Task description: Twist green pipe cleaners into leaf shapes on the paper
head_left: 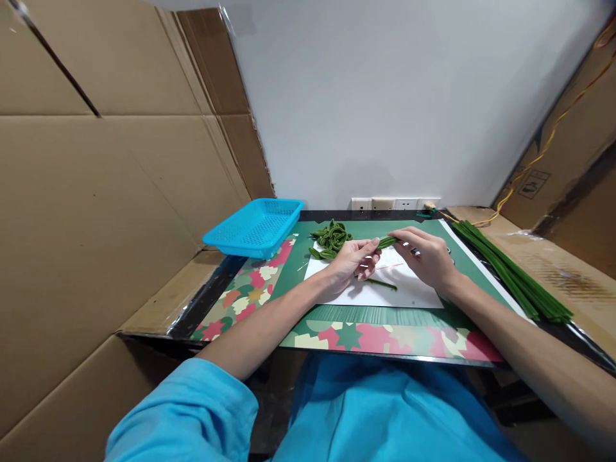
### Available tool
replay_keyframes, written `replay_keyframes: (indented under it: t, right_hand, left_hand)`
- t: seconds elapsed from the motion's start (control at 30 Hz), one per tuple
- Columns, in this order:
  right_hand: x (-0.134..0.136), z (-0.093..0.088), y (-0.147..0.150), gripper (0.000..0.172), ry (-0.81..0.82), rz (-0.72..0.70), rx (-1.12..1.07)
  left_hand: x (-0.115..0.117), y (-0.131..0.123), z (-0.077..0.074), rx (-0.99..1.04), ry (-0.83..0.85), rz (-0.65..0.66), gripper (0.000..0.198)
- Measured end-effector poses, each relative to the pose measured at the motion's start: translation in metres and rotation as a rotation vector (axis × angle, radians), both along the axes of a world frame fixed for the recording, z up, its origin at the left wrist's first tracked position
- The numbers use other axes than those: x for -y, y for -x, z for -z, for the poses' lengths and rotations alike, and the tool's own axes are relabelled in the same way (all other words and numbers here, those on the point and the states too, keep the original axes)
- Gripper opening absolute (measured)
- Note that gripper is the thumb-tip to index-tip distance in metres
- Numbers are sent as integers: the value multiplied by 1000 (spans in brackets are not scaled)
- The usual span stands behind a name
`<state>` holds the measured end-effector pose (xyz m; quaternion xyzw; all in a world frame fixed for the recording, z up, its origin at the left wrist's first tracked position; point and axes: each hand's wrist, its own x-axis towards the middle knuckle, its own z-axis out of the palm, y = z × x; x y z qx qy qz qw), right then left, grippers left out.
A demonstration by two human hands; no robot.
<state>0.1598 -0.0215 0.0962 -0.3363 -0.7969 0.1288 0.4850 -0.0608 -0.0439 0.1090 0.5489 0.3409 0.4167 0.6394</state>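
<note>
Between my two hands is a short piece made of green pipe cleaners (pixel 385 242), its strands lying side by side. My left hand (pixel 355 262) pinches its left end between thumb and fingers. At its right end, the fingertips of my right hand (pixel 426 255) are closed on it. Below them a loose green pipe cleaner (pixel 382 283) lies on a white sheet of paper (pixel 409 296), partly hidden by my left hand. Just beyond my left hand sits a pile of curled green pipe-cleaner pieces (pixel 332 237). A dark object at the right hand's far side is mostly hidden.
A blue perforated basket (pixel 255 228) stands at the back left. A bundle of long straight green pipe cleaners (pixel 513 273) lies along the right edge. Cardboard walls (pixel 120 192) flank the table, and a yellow cable (pixel 539 157) runs to the wall sockets (pixel 385 204).
</note>
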Motion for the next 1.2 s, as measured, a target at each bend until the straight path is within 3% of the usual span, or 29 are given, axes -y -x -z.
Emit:
replay_keyframes:
  t: [0.13, 0.37, 0.77, 1.03, 1.2]
  right_hand:
    - [-1, -4, -1, 35, -34, -2, 70]
    - [-3, -8, -3, 40, 45, -163, 165]
    - [-3, -8, -7, 46, 26, -100, 278]
    - [2, -12, -2, 44, 107, -61, 134]
    - [5, -10, 8, 48, 246, -156, -53]
  left_hand:
    - [1, -2, 0, -27, -18, 39, 56]
    - [4, -4, -4, -104, -87, 70, 56]
    - [9, -5, -2, -121, -105, 69, 50]
    - [9, -6, 0, -96, -100, 12, 57]
    - [9, -9, 2, -91, -136, -52, 59]
